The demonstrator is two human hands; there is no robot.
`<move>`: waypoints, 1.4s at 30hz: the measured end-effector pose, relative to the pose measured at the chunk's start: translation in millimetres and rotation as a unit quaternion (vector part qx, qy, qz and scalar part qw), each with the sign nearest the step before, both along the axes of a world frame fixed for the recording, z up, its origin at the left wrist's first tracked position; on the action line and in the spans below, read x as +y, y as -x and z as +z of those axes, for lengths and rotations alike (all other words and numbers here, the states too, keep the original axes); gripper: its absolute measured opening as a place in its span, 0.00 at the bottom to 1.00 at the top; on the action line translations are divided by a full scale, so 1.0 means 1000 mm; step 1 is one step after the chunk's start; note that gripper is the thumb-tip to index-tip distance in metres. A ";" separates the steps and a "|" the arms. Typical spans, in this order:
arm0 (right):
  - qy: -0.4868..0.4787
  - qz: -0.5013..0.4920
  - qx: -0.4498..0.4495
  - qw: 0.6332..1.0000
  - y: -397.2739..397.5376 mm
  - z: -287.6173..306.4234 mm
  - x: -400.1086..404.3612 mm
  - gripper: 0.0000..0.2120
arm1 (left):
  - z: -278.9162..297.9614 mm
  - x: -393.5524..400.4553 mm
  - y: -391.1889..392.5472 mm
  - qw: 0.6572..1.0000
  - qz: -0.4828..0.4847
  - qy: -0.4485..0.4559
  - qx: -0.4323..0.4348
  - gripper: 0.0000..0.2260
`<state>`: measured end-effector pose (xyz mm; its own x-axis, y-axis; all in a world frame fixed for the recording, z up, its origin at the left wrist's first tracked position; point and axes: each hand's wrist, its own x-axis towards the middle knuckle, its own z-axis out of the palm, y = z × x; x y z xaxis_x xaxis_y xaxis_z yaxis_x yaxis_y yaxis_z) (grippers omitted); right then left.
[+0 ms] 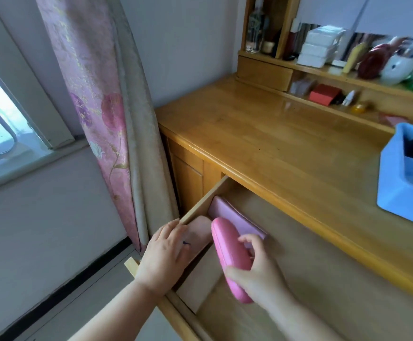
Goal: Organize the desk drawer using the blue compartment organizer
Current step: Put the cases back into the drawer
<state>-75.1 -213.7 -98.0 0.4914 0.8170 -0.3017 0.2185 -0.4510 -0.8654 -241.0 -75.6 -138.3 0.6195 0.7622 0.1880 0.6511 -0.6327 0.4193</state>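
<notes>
The wooden desk drawer [311, 254] is pulled out below the desk top. My right hand [259, 269] grips a pink oval case [227, 249] just above the drawer's left part. A flat lilac box [235, 216] lies behind the case, against the drawer's left wall. My left hand [163, 254] rests flat with straight fingers on a pale pink flat thing [200, 230] at the drawer's left edge. The blue compartment organizer [404, 193] stands on the desk top at the far right, with dark small things inside.
A pink flowered curtain [95, 107] hangs left of the desk [274, 143], beside a window. Shelves at the back hold a glass bottle [256, 25], white packs [318, 45], a red box [323, 94] and other small items. The drawer's right part shows bare wood.
</notes>
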 end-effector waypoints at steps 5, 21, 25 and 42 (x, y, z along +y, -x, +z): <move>0.062 -0.066 -0.034 0.995 0.045 -0.041 0.006 0.32 | 0.002 -0.025 0.001 0.999 -0.008 0.052 -0.011 0.14; -0.062 0.038 0.001 0.997 -0.092 0.062 -0.084 0.10 | 0.066 -0.081 -0.071 0.987 -0.157 0.019 -0.031 0.12; -0.122 -0.144 -0.125 0.974 -0.189 0.117 -0.154 0.08 | 0.121 -0.118 -0.170 0.965 -0.212 0.032 -0.153 0.12; 0.083 -0.411 -0.195 0.887 -0.418 0.105 -0.242 0.06 | 0.134 -0.100 -0.421 0.941 -0.032 0.308 -0.137 0.07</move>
